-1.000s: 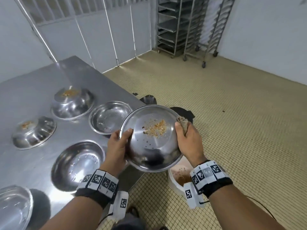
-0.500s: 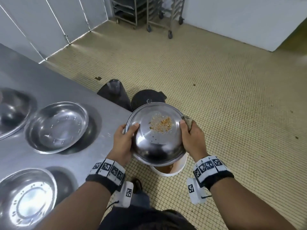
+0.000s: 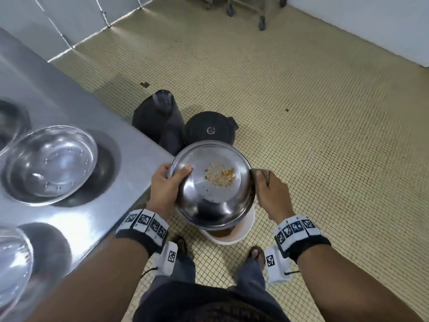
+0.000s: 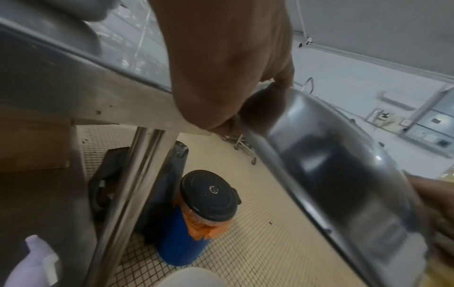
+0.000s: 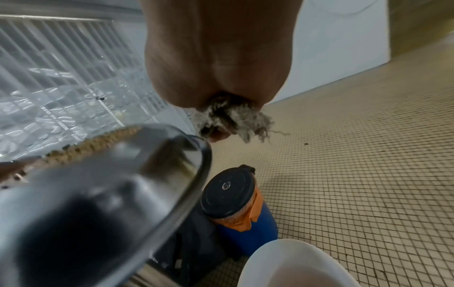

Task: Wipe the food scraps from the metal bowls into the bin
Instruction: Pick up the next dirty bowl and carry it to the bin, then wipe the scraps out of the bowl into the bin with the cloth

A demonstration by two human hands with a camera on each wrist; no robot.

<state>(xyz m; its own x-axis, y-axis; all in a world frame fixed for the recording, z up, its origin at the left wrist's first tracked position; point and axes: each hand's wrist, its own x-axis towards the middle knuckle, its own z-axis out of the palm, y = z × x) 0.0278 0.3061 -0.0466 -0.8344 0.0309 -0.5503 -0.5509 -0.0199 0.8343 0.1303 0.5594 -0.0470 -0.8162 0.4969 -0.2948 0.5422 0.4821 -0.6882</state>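
Observation:
I hold a metal bowl [image 3: 212, 196] tilted toward me above a white bin [image 3: 241, 233] on the floor. Orange-yellow food scraps [image 3: 221, 176] cling to the bowl's inner base. My left hand [image 3: 166, 184] grips the left rim, thumb inside. My right hand [image 3: 269, 189] is at the right rim and grips a grey rag [image 5: 230, 118]. In the left wrist view the bowl [image 4: 331, 174] shows its underside. The right wrist view shows the bowl [image 5: 98, 194] beside the white bin [image 5: 290, 264].
A steel table [image 3: 69, 108] lies on the left with several more metal bowls [image 3: 50, 162] on it. A blue container with a black lid [image 3: 210, 131] and a dark bag [image 3: 160, 122] stand on the tiled floor just beyond the bin. Wheeled racks [image 3: 243, 8] stand far back.
The bowl has moved off the table edge to over the white bin. My view has swung down and right. Both hands keep their hold.

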